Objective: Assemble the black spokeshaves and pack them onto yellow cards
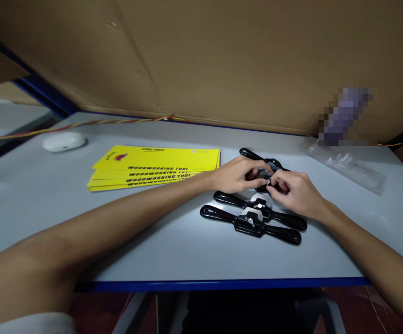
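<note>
Two black spokeshaves with silver blades and screws lie in front of my hands, a nearer one (249, 221) and one just behind it (288, 220). Beyond them, another black spokeshave (248, 152) is partly hidden by my fingers. My left hand (238, 174) bends over its middle, thumb and forefinger around the metal part there. My right hand (297, 191) meets it from the right, thumb and forefinger pinched on a small silver piece at the tool's centre. A further black tool body shows behind the fingertips, its outline unclear.
Yellow printed cards (156, 162) lie stacked at centre left. A white mouse-like object (64, 141) is farther left. Clear plastic packaging (347, 167) lies at the right, below a pixelated purple patch. A twisted red-yellow wire (118, 121) runs along the back edge.
</note>
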